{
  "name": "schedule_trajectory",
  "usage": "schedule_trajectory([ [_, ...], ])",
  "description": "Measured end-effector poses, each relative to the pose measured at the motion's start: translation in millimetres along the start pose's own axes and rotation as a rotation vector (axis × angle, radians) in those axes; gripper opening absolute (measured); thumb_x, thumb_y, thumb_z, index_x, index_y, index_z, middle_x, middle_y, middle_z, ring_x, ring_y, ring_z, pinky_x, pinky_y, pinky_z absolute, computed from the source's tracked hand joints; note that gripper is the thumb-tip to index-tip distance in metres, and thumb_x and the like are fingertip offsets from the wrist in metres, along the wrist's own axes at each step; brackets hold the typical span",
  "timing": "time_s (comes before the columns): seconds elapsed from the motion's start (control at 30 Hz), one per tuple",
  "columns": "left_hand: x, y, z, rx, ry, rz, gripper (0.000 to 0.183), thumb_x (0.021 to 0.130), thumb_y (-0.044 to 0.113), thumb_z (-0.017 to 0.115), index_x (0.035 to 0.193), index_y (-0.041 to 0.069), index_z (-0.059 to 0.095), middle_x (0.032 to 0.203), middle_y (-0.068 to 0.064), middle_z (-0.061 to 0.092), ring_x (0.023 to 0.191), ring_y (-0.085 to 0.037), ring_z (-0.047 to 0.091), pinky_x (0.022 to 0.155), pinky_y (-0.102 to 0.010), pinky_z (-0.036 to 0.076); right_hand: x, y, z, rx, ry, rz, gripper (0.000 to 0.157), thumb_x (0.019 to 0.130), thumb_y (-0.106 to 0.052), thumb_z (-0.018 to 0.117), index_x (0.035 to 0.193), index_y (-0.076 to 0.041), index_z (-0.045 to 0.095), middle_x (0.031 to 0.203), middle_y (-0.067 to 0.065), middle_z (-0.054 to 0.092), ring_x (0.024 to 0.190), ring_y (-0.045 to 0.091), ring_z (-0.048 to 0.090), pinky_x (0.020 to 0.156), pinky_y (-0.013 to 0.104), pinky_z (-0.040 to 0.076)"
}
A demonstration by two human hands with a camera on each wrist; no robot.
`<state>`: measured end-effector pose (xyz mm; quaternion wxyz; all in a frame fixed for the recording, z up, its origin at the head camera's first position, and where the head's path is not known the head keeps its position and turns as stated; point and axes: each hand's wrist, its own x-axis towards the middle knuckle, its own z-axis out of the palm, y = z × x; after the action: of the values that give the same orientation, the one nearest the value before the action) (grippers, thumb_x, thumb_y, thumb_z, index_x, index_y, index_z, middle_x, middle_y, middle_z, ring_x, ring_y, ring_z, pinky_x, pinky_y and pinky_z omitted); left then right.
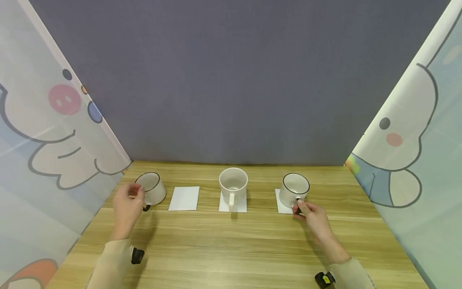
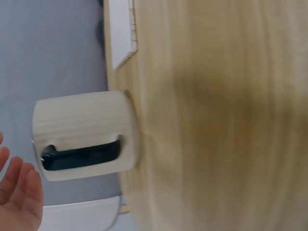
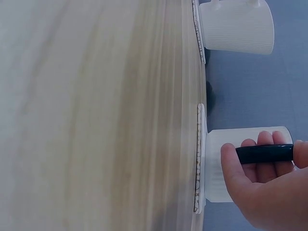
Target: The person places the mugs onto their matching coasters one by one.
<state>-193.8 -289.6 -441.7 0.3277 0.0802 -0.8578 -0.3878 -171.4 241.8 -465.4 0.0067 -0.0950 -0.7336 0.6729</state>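
At the left of the head view, my left hand [image 1: 128, 204] is beside a white mug [image 1: 156, 192] with a dark rim. Its fingers bend loosely near the rim and hold nothing. That mug's black handle [image 2: 84, 155] faces the left wrist camera, and its base stands on bare wood. On the right, my right hand [image 1: 316, 220] grips the black handle [image 3: 264, 153] of another dark-rimmed white mug [image 1: 294, 192]. This mug sits upright over a white square coaster [image 1: 284, 209], set toward the coaster's right side in the head view.
Between the two hands, an all-white mug [image 1: 233, 184] stands on a coaster [image 1: 223, 206], its handle toward me. Left of it lies a bare white coaster [image 1: 184, 198]. A grey panel [image 1: 234, 88] rises behind the wooden table [image 1: 231, 253], with cartoon-printed sheets at both sides.
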Motion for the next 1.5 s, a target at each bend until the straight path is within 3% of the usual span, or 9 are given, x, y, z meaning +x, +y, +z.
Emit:
schedule_trajectory([
  [0.17,-4.5,-13.8,-2.9,-0.026,-0.05,-0.154,0.019,0.098,0.015,0.06,0.105,-0.002,0.065,0.1,-0.015,0.063,0.081,-0.006,0.051,0.069,-0.024,0.041,-0.2,0.0,0.7,0.003,0.001,-0.001,0.038,0.108,-0.016,0.047,0.11,0.02,0.059,0.098,0.009,0.062,0.092,0.014,0.062,0.09,0.035,0.056],
  [0.4,-7.8,-25.4,-7.7,-0.027,-0.16,-0.318,0.035,0.102,0.031,0.055,0.115,-0.001,0.062,0.112,-0.018,0.063,0.088,-0.014,0.054,0.07,-0.023,0.044,-0.4,-0.1,1.4,0.008,0.0,-0.001,0.038,0.108,-0.016,0.047,0.11,0.02,0.059,0.098,0.009,0.062,0.092,0.014,0.062,0.09,0.035,0.056],
  [0.53,-8.8,-31.1,-9.4,-0.108,-0.263,-0.41,0.046,0.104,0.038,0.051,0.124,-0.003,0.059,0.124,-0.018,0.059,0.088,-0.006,0.055,0.073,-0.02,0.051,-0.1,-0.2,1.7,0.008,0.0,0.002,0.038,0.108,-0.017,0.047,0.109,0.02,0.059,0.099,0.009,0.061,0.092,0.014,0.062,0.09,0.035,0.056],
  [0.7,-7.5,-37.7,-9.9,-0.286,-0.347,-0.497,0.046,0.105,0.037,0.05,0.118,-0.007,0.058,0.111,-0.009,0.06,0.087,-0.007,0.061,0.079,-0.025,0.056,0.5,0.2,2.0,0.006,0.003,0.004,0.038,0.108,-0.017,0.047,0.108,0.018,0.06,0.099,0.009,0.061,0.093,0.015,0.062,0.09,0.035,0.056],
  [0.83,-5.8,-42.3,-10.6,-0.426,-0.385,-0.509,0.037,0.107,0.028,0.048,0.108,-0.007,0.06,0.101,-0.003,0.06,0.095,-0.013,0.061,0.08,-0.028,0.056,-0.3,0.6,1.8,0.002,0.002,0.002,0.038,0.108,-0.017,0.047,0.109,0.019,0.06,0.099,0.009,0.062,0.093,0.015,0.062,0.09,0.035,0.056],
  [1.03,-7.2,-44.8,-9.9,-0.58,-0.426,-0.475,0.031,0.107,0.016,0.044,0.1,-0.01,0.059,0.094,-0.005,0.059,0.089,-0.015,0.061,0.08,-0.034,0.058,-0.4,0.2,1.9,0.015,0.005,0.005,0.038,0.108,-0.016,0.047,0.111,0.019,0.059,0.099,0.009,0.061,0.093,0.015,0.062,0.091,0.035,0.056],
  [1.5,-11.7,-45.2,-6.9,-0.637,-0.421,-0.464,0.032,0.107,0.011,0.042,0.1,-0.017,0.056,0.092,-0.009,0.059,0.088,-0.02,0.062,0.083,-0.038,0.058,-2.1,-1.8,0.7,-0.003,0.014,0.012,0.039,0.107,-0.021,0.049,0.109,0.016,0.062,0.105,0.013,0.063,0.095,0.014,0.062,0.09,0.033,0.056],
])
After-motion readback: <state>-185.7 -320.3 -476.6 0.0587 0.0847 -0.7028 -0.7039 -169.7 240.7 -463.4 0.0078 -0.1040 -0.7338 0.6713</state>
